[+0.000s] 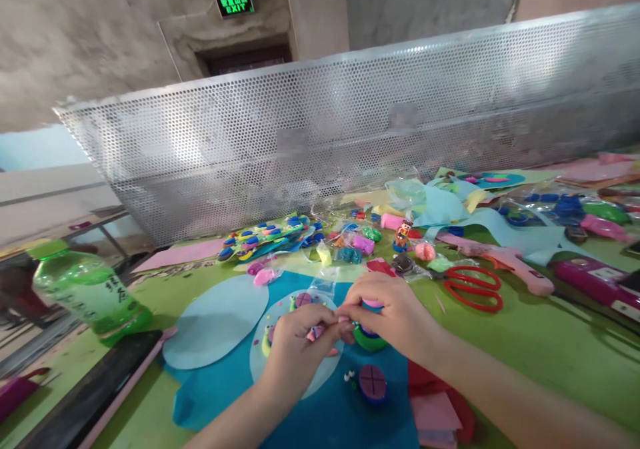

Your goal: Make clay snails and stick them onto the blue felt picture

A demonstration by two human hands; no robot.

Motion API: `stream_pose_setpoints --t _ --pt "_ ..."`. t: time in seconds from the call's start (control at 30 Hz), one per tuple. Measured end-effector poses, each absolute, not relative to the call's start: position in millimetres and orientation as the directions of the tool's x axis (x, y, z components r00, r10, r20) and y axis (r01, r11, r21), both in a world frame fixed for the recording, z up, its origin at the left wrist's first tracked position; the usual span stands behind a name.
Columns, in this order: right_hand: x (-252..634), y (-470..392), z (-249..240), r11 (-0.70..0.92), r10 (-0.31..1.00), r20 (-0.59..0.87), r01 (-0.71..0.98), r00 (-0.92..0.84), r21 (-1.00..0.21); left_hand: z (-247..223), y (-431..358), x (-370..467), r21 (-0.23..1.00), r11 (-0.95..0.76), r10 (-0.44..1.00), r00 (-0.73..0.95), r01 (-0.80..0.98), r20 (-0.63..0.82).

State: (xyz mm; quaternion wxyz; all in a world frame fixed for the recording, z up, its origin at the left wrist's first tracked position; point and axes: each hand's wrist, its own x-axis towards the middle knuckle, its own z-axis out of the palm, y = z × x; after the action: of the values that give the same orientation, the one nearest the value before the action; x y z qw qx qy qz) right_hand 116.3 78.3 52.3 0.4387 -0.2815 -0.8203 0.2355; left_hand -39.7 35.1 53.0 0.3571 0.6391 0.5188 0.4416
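Over a pale round disc (320,384) on blue sheets (300,426), my left hand (300,342) pinches pink clay, with more pink showing between its fingers. My right hand (387,309) meets it fingertip to fingertip, closed on a small pink clay piece (343,318). Small clay snails and dots lie on the disc, partly hidden behind my left hand. Beneath my right hand is a green and blue clay figure (371,340). Nearer me sits a blue clay snail (373,384) with a purple crossed shell and small eyes.
A green-capped bottle (93,292) and a black phone-like slab (95,396) stand and lie at the left. Light blue ovals (215,322) are beside the disc. Red scissors (473,289), a pink glue gun (520,269) and bagged clay (363,243) lie behind and right. A perforated metal panel (300,142) rises beyond.
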Motion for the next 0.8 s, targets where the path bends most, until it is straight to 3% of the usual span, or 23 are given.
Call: stream_pose_setpoints --t 0.3,0.6,0.8 --pt "124.2 81.1 58.9 0.686 0.724 0.588 0.281 -0.362 -0.671 53.3 35.2 -40.9 0.969 -0.096 0.993 0.096 0.228 0.075" --pt "116.7 74.8 51.7 0.838 0.538 0.684 0.227 -0.492 -0.496 56.2 32.0 -38.9 0.948 -0.147 0.989 0.067 0.281 0.133" --pt "123.4 76.8 52.9 0.805 0.585 0.708 0.392 -0.395 -0.446 50.5 31.0 -39.5 0.972 -0.122 0.988 0.117 0.203 0.100"
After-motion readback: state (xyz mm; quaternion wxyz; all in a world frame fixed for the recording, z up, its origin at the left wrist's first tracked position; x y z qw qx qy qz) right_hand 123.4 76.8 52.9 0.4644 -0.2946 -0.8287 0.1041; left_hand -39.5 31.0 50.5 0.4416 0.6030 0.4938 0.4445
